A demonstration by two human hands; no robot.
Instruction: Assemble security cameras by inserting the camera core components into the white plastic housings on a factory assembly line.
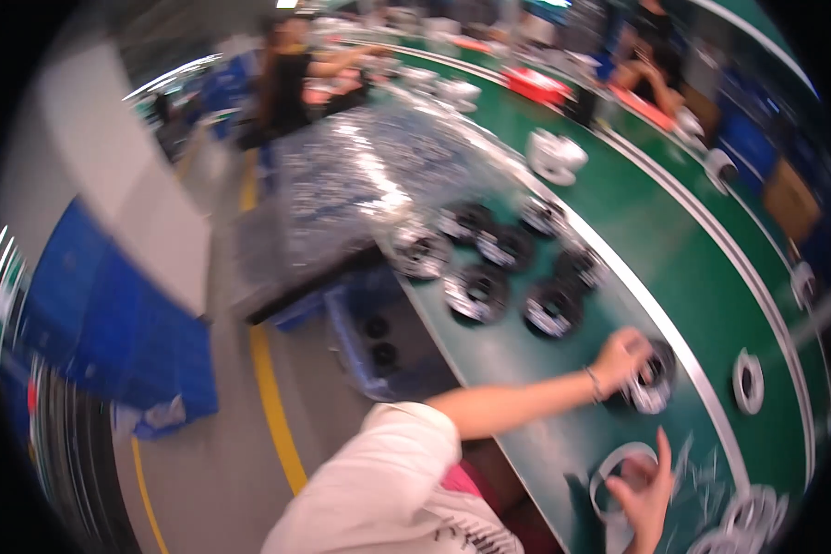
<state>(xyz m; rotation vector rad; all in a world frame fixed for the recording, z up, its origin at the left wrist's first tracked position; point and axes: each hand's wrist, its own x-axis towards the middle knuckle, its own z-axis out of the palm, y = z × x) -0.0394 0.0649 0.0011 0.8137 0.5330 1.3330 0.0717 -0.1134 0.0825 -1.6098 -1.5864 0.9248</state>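
Note:
My left hand reaches across the green bench with its fingers curled on the near-left edge of a round black-and-silver part with a hole in its middle. The fingertips are blurred. Closer to me, my right hand is open, thumb and forefinger spread wide. It overlaps the right side of a thin white ring; whether it touches the ring I cannot tell. Farther along the bench lie several similar black-and-silver round parts in a loose group.
Stacked pale rings sit at the lower right. Beyond a metal rail runs a green conveyor carrying a white part and another white ring. A plastic-covered stack stands far left, above a blue bin. Other people work farther off.

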